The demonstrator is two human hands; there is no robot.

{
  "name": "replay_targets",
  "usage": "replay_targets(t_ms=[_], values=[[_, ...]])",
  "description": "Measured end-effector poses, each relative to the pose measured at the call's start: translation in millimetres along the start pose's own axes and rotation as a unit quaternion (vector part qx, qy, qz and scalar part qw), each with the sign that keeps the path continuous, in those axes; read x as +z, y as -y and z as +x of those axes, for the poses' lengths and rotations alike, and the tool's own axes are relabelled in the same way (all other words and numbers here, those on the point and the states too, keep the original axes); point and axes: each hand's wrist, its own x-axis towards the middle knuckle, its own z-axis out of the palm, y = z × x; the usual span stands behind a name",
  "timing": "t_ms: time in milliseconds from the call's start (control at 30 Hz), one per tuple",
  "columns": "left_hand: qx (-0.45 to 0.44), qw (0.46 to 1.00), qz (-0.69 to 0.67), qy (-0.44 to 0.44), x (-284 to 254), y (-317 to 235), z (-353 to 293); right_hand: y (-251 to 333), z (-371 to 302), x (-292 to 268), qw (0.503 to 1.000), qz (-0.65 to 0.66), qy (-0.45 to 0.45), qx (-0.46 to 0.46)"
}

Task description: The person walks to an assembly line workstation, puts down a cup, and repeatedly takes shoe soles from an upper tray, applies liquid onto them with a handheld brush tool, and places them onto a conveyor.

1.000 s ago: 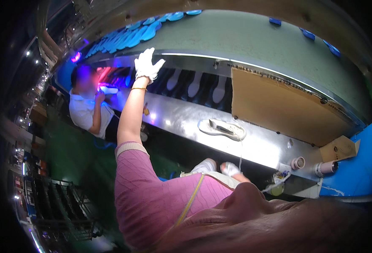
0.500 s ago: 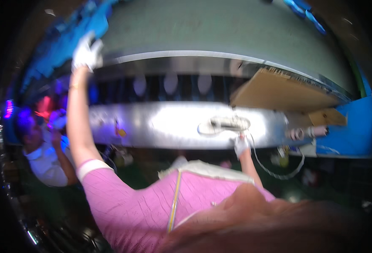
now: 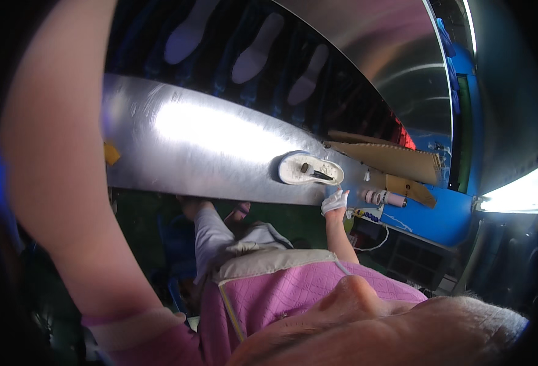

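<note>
A white shoe sole [image 3: 296, 172] is over the metal bench [image 3: 135, 140], its hollow inside facing up. A small dark piece and a dark slot show inside it. My right hand [image 3: 334, 202], in a white glove with bare fingertips, is closed at the sole's right end. The fingertips meet its near rim there. From the lower left, my left arm [image 3: 67, 183] reaches up and away past the bench. The left hand itself lies beyond the top edge of the picture.
Behind the bench runs a dark conveyor [image 3: 217, 55] carrying several pale soles. Brown cardboard [image 3: 397, 160] stands at its right. Pinkish-white rolls [image 3: 386, 198] lie near a blue surface [image 3: 433, 219]. A white cord [image 3: 375, 245] hangs below the bench, and a yellow tag [image 3: 111, 154] is at left.
The view has turned, and my left arm now looms large at the left. My gloved left hand has gone out of sight. The right hand stays at the sole's end.
</note>
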Motion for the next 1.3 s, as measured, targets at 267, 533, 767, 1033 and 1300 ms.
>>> replay_targets(t_ms=[267, 533, 767, 1033, 1300], values=[[0.028, 0.995, -0.092, 0.019, 44, 5, 8, -13, -13, 15, 0.997, 0.057, -0.009, -0.048], [0.050, 0.978, -0.199, 0.031, 67, 4, 24, 6, 31, -12, 0.997, -0.001, -0.074, 0.017], [0.028, 0.935, -0.353, 0.025, 74, 4, 26, 36, 29, 17, 0.983, -0.052, -0.057, -0.167], [0.002, 0.690, -0.724, -0.012, 11, -13, -18, 34, 0, 79, 0.948, -0.161, 0.158, -0.223], [0.053, 0.514, -0.856, 0.001, -102, -119, -87, -19, -6, 142, 0.680, -0.672, 0.200, -0.215]])
